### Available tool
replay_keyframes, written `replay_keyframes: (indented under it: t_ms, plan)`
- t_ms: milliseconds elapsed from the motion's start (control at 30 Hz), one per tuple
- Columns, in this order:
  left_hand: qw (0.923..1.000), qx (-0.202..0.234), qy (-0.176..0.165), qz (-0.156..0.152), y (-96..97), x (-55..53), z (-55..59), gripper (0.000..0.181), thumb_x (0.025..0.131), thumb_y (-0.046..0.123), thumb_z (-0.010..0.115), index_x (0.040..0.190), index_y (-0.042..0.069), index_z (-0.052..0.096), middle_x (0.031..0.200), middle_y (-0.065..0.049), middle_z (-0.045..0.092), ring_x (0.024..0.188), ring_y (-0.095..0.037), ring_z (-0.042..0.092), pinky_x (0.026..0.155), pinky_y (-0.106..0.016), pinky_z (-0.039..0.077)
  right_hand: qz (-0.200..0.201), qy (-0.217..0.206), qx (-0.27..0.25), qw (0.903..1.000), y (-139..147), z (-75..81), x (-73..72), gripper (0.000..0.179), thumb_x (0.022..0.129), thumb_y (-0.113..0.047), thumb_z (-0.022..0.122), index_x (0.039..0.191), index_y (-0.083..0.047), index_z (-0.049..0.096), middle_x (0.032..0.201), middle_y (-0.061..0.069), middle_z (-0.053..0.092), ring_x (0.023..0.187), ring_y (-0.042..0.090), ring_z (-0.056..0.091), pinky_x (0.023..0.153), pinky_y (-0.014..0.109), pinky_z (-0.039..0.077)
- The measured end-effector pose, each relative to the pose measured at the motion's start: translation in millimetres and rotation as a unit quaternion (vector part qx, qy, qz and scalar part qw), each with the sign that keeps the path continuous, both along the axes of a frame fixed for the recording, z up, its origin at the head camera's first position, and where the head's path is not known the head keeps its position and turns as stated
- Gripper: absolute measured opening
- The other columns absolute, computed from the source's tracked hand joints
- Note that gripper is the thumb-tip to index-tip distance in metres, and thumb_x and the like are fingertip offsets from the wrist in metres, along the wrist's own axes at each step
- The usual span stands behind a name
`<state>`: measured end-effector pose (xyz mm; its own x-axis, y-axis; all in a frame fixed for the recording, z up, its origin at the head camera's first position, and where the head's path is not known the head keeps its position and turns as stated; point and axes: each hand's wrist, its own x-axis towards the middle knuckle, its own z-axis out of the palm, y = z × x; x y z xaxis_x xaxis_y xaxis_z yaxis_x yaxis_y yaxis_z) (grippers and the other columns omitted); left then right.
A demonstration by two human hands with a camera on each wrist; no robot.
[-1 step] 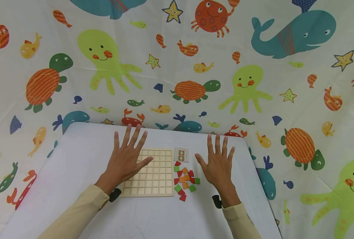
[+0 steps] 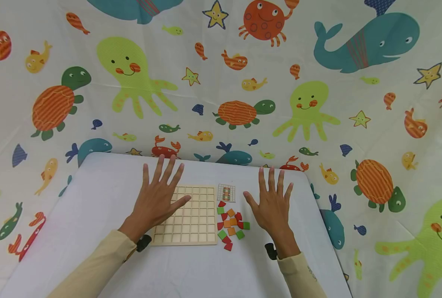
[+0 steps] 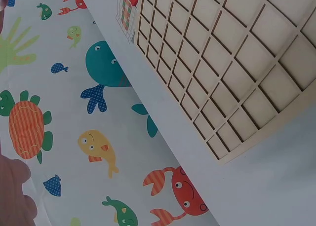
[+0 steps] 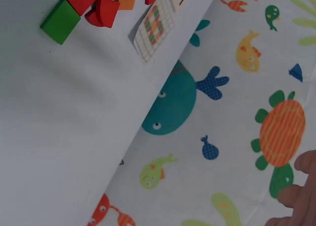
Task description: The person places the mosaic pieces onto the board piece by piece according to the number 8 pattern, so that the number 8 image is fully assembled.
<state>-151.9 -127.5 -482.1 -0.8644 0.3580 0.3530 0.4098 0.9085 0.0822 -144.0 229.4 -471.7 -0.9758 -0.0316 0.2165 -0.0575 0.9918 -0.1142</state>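
Observation:
My left hand (image 2: 156, 203) is held out with its fingers spread, overlapping the left side of a wooden grid board (image 2: 194, 215) in the head view. It holds nothing. On the other side, my right hand (image 2: 274, 207) is likewise spread and bare, to the right of a loose group of small blocks. That group has orange squares (image 2: 231, 231), green squares (image 2: 240, 234) and red pieces with a curved edge (image 2: 228, 246). A small card with a gridded pattern (image 2: 226, 193) lies above the blocks. In the left wrist view the board's square cells (image 3: 237, 78) show no pieces in them.
Everything lies on a white table (image 2: 183, 269). A white curtain with printed sea animals (image 2: 213, 54) hangs right behind its far edge and round both sides. Dark wrist cameras (image 2: 143, 243) are strapped at both sleeves.

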Motion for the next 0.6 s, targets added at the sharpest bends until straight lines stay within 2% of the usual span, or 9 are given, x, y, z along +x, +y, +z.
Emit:
replay_keyframes:
  t_ms: [200, 267, 367, 433, 500, 600]
  plan:
    - [0.9992, 0.026, -0.029, -0.009, -1.5, -3.0, -2.1, 0.096, 0.1, 0.072, 0.049, 0.171, 0.013, 0.021, 0.181, -0.016, -0.003, 0.167, -0.043, -0.001, 0.132, -0.07, 0.003, -0.001, 0.011, -0.018, 0.9998, -1, -2.4, -1.5, 0.092, 0.101, -0.066, 0.054, 0.173, -0.025, 0.012, 0.181, 0.015, 0.004, 0.166, 0.047, 0.003, 0.131, 0.073, 0.002]
    - [0.9976, 0.048, -0.048, -0.013, -3.1, -3.6, -5.4, 0.094, 0.101, 0.065, 0.053, 0.171, 0.012, 0.019, 0.18, -0.017, -0.004, 0.167, -0.043, 0.0, 0.133, -0.068, 0.006, 0.0, 0.018, -0.038, 0.9991, -1, -5.4, -2.0, 0.089, 0.102, -0.06, 0.057, 0.172, -0.024, 0.016, 0.18, 0.016, 0.012, 0.166, 0.046, 0.012, 0.132, 0.071, 0.01]
    - [0.9922, 0.1, -0.07, -0.025, -7.6, -3.2, -15.1, 0.09, 0.103, 0.05, 0.062, 0.17, 0.008, 0.02, 0.18, -0.021, 0.006, 0.167, -0.044, 0.008, 0.13, -0.07, 0.016, 0.001, 0.034, -0.088, 0.9956, -2, -12.3, -1.3, 0.082, 0.102, -0.051, 0.065, 0.17, -0.025, 0.028, 0.174, 0.018, 0.031, 0.159, 0.043, 0.031, 0.129, 0.067, 0.028]
    - [0.9849, 0.15, -0.081, -0.03, -11.7, -2.4, -25.1, 0.088, 0.101, 0.039, 0.069, 0.169, 0.007, 0.024, 0.177, -0.022, 0.02, 0.164, -0.044, 0.019, 0.126, -0.072, 0.024, 0.004, 0.053, -0.129, 0.9903, -2, -19.1, -1.3, 0.075, 0.1, -0.043, 0.073, 0.165, -0.024, 0.041, 0.162, 0.019, 0.048, 0.146, 0.04, 0.046, 0.121, 0.065, 0.04]
    - [0.9738, 0.204, -0.096, -0.027, -17.3, -0.8, -37.3, 0.086, 0.098, 0.028, 0.075, 0.168, 0.007, 0.029, 0.172, -0.023, 0.035, 0.158, -0.046, 0.032, 0.119, -0.074, 0.032, 0.009, 0.072, -0.172, 0.9825, -3, -27.8, -1.9, 0.067, 0.097, -0.036, 0.079, 0.157, -0.022, 0.054, 0.145, 0.017, 0.062, 0.13, 0.037, 0.057, 0.11, 0.059, 0.048]
    - [0.9488, 0.281, -0.145, -0.002, -27.7, 5.5, -57.6, 0.083, 0.095, 0.018, 0.079, 0.165, 0.011, 0.037, 0.164, -0.021, 0.047, 0.15, -0.047, 0.042, 0.114, -0.074, 0.034, 0.011, 0.078, -0.224, 0.9713, -6, -44.3, -4.5, 0.052, 0.094, -0.028, 0.083, 0.143, -0.021, 0.068, 0.121, 0.012, 0.073, 0.111, 0.031, 0.064, 0.099, 0.051, 0.05]
